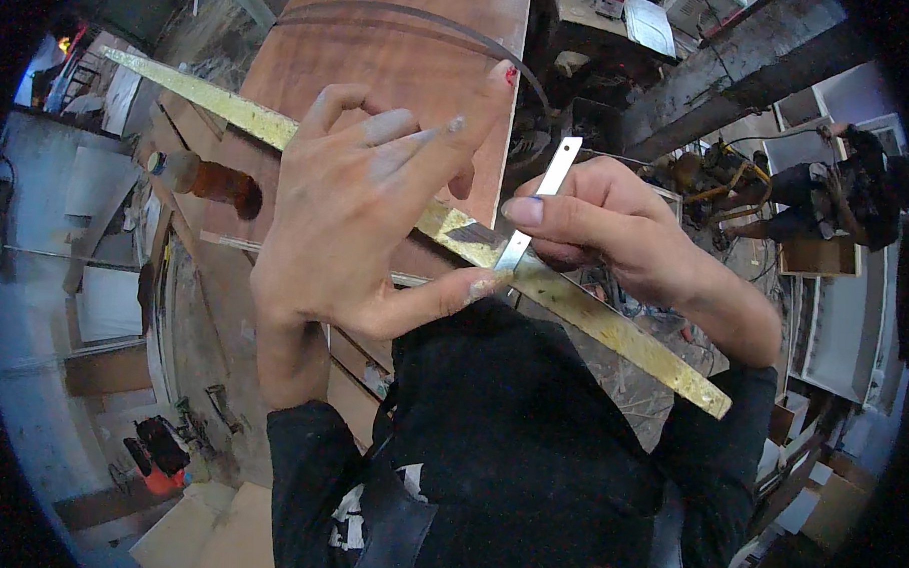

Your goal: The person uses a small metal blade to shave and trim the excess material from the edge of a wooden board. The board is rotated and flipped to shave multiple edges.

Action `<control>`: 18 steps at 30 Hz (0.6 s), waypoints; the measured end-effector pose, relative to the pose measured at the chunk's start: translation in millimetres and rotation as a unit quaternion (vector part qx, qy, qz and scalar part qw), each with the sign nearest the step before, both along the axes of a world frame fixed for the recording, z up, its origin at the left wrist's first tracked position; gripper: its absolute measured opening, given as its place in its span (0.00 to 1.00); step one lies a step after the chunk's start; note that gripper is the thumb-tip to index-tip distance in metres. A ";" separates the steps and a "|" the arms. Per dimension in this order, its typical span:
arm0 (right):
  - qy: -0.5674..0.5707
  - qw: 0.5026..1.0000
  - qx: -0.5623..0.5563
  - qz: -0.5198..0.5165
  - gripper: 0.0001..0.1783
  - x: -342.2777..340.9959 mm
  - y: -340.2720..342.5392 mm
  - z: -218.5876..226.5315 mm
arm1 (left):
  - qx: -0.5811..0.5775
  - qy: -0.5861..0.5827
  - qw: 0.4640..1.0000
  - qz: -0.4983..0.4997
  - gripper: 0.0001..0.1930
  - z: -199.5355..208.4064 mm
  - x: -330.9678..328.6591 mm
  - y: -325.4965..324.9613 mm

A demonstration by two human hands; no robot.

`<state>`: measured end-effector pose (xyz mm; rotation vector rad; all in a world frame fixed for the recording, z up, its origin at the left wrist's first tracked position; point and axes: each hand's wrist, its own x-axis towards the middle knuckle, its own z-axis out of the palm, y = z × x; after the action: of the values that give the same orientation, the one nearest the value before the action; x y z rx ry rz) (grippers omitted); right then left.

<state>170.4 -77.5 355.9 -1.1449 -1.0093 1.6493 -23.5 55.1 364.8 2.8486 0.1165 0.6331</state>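
My right hand (617,220) pinches a narrow flat metal strip (551,182) between thumb and fingers. The strip is silvery, has small holes near its ends and stands at a slant. My left hand (367,211) is spread open, its thumb tip at the strip's lower end. A red mark shows on one fingertip of that hand. Beneath both hands a long yellow, speckled bar (613,325) runs diagonally from far left to near right. It lies across a reddish-brown wooden board (403,47), partly hidden by my left hand.
A brown bottle (203,178) lies on its side left of my left hand. Across the far part of the board arches a dark thin band (414,14). A thick beam (732,73) stands at far right, with another person (848,188) beyond it. Sheets and panels (113,302) lean at left.
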 end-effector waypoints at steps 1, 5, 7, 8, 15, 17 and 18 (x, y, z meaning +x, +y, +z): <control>-0.003 1.000 -0.001 0.008 0.25 1.0 0.9 1.0 | -0.005 0.000 1.000 0.002 0.53 0.9 -0.3 -0.2; -0.015 1.000 -0.014 -0.001 0.25 -1.2 4.0 8.8 | -0.002 -0.016 1.000 0.001 0.54 -2.3 0.6 1.7; -0.032 0.999 -0.011 0.009 0.25 2.8 4.3 5.4 | -0.004 -0.026 1.000 -0.003 0.54 -4.4 1.9 3.7; -0.038 0.999 -0.009 0.017 0.25 3.8 4.9 4.7 | -0.006 -0.033 0.999 -0.001 0.55 -5.4 1.3 4.3; -0.062 0.998 -0.018 0.012 0.26 1.7 11.2 11.0 | -0.006 -0.049 0.999 0.016 0.58 -5.9 0.6 4.8; -0.075 0.997 -0.018 0.013 0.25 1.5 13.2 12.1 | -0.005 -0.053 0.998 0.022 0.58 -6.3 0.1 4.9; -0.073 0.997 -0.011 0.015 0.25 1.3 14.2 12.2 | -0.006 -0.059 0.998 0.023 0.58 -6.7 0.7 5.1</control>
<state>171.7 -63.3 368.1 -1.2863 -1.1081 1.6221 -22.8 60.2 358.1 2.7956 0.1655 0.8035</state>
